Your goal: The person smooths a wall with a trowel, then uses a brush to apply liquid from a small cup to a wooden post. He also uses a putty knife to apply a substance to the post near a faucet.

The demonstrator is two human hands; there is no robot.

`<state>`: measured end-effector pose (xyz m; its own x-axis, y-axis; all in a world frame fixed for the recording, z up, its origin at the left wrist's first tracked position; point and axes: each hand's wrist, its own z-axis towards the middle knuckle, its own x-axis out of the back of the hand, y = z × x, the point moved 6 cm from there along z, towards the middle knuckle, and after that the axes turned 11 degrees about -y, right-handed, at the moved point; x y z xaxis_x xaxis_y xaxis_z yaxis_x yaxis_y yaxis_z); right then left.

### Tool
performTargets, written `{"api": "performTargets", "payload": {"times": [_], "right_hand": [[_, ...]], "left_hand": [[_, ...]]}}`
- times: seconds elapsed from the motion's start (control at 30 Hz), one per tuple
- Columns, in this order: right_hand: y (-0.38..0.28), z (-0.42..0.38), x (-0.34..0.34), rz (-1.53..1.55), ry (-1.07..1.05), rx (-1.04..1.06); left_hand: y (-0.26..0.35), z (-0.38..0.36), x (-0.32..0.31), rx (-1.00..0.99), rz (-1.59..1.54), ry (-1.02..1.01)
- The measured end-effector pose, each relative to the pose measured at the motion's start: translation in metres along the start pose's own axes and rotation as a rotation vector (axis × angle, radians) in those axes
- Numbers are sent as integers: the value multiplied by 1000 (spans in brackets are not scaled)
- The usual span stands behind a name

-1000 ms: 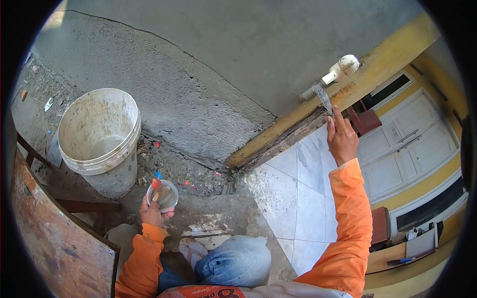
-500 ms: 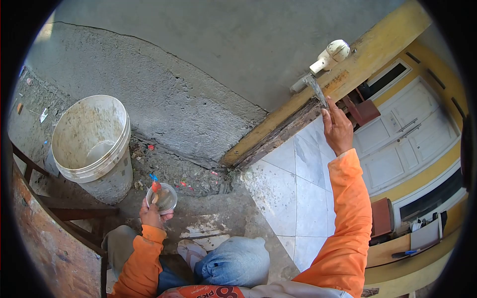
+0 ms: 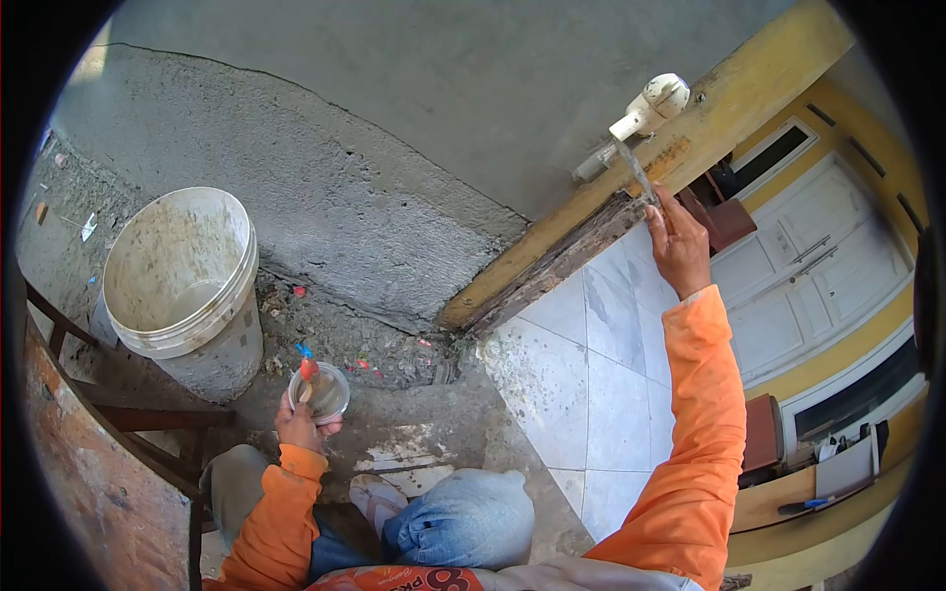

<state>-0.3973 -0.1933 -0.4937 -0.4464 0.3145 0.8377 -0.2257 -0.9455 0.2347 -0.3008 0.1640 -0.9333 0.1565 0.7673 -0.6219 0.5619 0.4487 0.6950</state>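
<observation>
My left hand (image 3: 304,426) is closed around a small clear plastic cup (image 3: 333,394), its rim facing up toward me. A small red piece (image 3: 309,370) overlaps the cup's edge by my thumb. My right hand (image 3: 680,239), raised at the far right, pinches a slim, grey-stained flat tool (image 3: 635,167), seen nearly edge-on. The tool's far end is right by the mouth of a white plastic pipe elbow (image 3: 652,104). Beneath the elbow, a short pipe stub (image 3: 595,161) juts out beside the yellow wooden post (image 3: 754,84).
A dirty white bucket (image 3: 182,276) stands on the ground at left, near the rough grey wall (image 3: 325,187). A worn wooden board (image 3: 99,463) fills the lower left. White floor tiles (image 3: 562,384) lie past the post, with double doors (image 3: 803,271) beyond.
My right hand has shifted slightly right and down, and the tool has turned more edge-on. My left hand holds the cup almost where it was.
</observation>
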Motion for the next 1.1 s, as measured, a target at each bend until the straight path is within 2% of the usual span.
{"api": "performTargets", "payload": {"times": [0.1,0.2,0.23,0.47,0.53,0.6,0.7,0.87,0.93,0.97,1.07,1.1], "right_hand": [[2,0,-3,135,-49,-34],[5,9,10,120,-53,-46],[11,12,6,137,-140,-127],[26,9,-5,129,-131,-102],[25,6,-8,80,-273,-78],[16,10,1,147,-206,-7],[10,14,18,5,-128,-32],[28,14,1,70,-138,6],[22,11,-5,118,-186,-79],[6,14,9,89,-45,-43],[-3,13,6,7,-12,-53],[-9,11,5,47,-49,-128]], "left_hand": [[2,-3,0,7,6,12],[3,-4,0,9,16,7],[4,-4,-1,8,8,17],[3,-4,-1,-11,34,9],[5,-9,-1,-11,19,17],[11,-7,-2,-19,-3,18],[14,-8,-3,-18,12,10],[11,-6,-6,-32,-2,-10],[13,-9,-8,-25,1,-6],[13,-9,-9,-17,6,-2],[13,-8,-7,-13,25,-1],[13,-9,-8,-9,26,-2]]}}
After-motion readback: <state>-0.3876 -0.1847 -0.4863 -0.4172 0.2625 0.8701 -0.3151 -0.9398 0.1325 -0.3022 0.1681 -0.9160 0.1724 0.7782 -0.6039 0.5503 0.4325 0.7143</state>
